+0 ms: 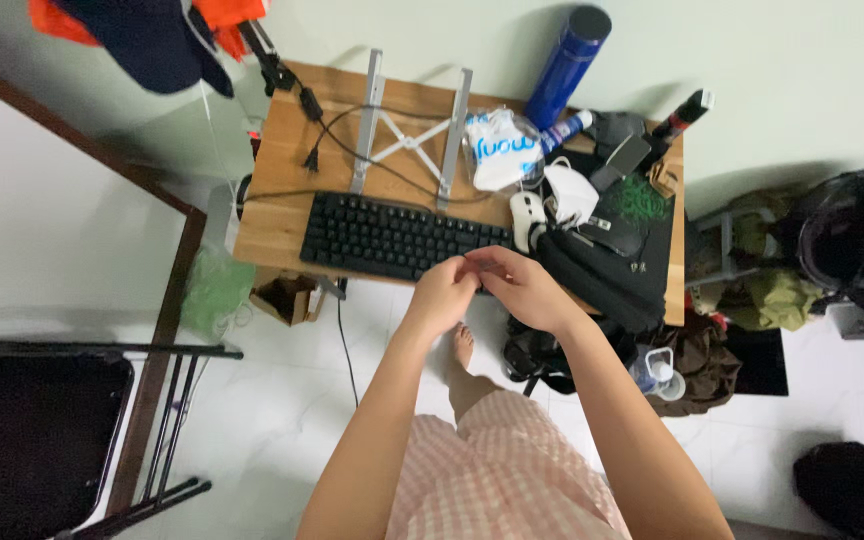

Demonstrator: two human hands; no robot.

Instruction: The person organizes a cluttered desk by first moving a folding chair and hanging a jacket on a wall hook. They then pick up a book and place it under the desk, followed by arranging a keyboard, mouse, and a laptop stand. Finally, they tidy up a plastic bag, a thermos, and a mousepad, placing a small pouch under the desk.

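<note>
My left hand (pixel 442 293) and my right hand (pixel 524 288) meet fingertip to fingertip over the front edge of a small wooden desk (pixel 277 195). The fingers of both are pinched together around something too small to make out. Just beyond them lies a black keyboard (pixel 392 236). A black bag (pixel 607 270) rests on the desk beside my right hand, with a white mouse (pixel 526 217) next to it.
A silver laptop stand (pixel 407 135) sits behind the keyboard, with black cables (pixel 327 130). A blue bottle (pixel 568 62), a white plastic bag (pixel 500 150), a white mask (pixel 572 195) and small clutter fill the desk's right. A black folding chair (pixel 42 420) stands at left, bags and clothes at right.
</note>
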